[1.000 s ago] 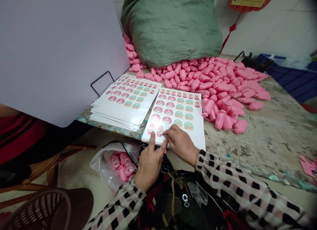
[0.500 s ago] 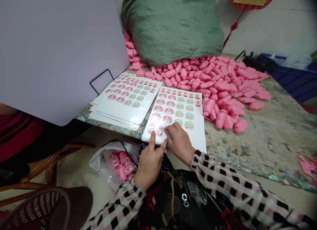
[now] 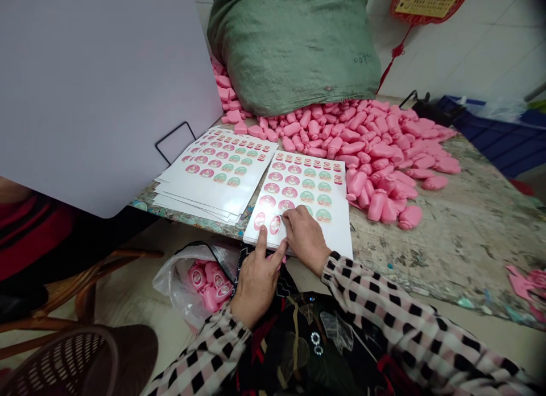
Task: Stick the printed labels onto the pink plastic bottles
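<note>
A: Lying at the near edge of the table (image 3: 447, 236), a sticker sheet (image 3: 336, 236) is pinned by both hands. What is shown of the left hand (image 3: 256, 282)?

B: Its index finger is stretched forward and laid on the sheet's near edge, just beside an oval pink sticker (image 3: 275, 224). The thumb is angled toward the other hand. The remaining fingers are curled under, and whether anything is held in them cannot be told.

A: And the right hand (image 3: 305, 236)?

B: It is laid palm down on the sheet, fingers bent and drawn narrowly together, with the tips set at the edge of that same sticker. Whether the sticker is already pinched cannot be told. The 2 hands are touching at the thumb.

A: What is seen around the sheet?

B: A stack of sticker sheets (image 3: 213, 180) is fanned just to its left. Beyond it, a heap of small pink plastic bottles (image 3: 375, 151) is spread across the table, banked against a green woven sack (image 3: 294, 43). A large white board (image 3: 94, 89) is propped at the left. Below the table edge, a clear plastic bag (image 3: 191, 282) holding labelled pink bottles is seen beside the left wrist, and a brown woven basket (image 3: 72, 362) is seen at the lower left.
</note>
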A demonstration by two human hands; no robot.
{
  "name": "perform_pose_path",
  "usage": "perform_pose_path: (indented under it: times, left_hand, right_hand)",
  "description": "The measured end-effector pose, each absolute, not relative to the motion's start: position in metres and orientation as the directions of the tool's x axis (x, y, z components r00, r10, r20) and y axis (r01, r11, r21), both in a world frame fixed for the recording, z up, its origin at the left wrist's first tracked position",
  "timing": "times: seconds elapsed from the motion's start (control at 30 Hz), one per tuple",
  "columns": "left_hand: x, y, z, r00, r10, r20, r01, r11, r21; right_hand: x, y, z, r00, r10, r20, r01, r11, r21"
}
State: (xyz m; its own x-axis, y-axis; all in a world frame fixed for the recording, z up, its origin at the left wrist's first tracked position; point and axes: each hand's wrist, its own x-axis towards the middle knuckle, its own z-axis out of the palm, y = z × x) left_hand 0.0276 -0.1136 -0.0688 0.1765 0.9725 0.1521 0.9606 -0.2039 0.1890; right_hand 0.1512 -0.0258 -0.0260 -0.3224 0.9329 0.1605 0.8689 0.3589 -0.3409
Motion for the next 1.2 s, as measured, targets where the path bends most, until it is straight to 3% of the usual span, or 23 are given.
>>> perform_pose_path:
  times: [0.77, 1.03, 1.2]
  left_hand:
    - [0.029, -0.115, -0.062, 0.140, 0.979, 0.151, 0.966, -0.168, 0.196]
    - [0.027, -0.115, -0.058, 0.117, 0.986, 0.122, 0.982, -0.133, 0.133]
    - [0.027, -0.115, -0.058, 0.122, 0.984, 0.126, 0.984, -0.136, 0.111]
  right_hand:
    - [0.151, -0.025, -0.016, -0.273, 0.959, 0.077, 0.891, 0.282, -0.356]
    - [0.148, -0.019, -0.013, -0.208, 0.978, 0.015, 0.856, 0.189, -0.480]
    - [0.149, -0.015, 0.005, -0.197, 0.977, 0.080, 0.843, 0.210, -0.495]
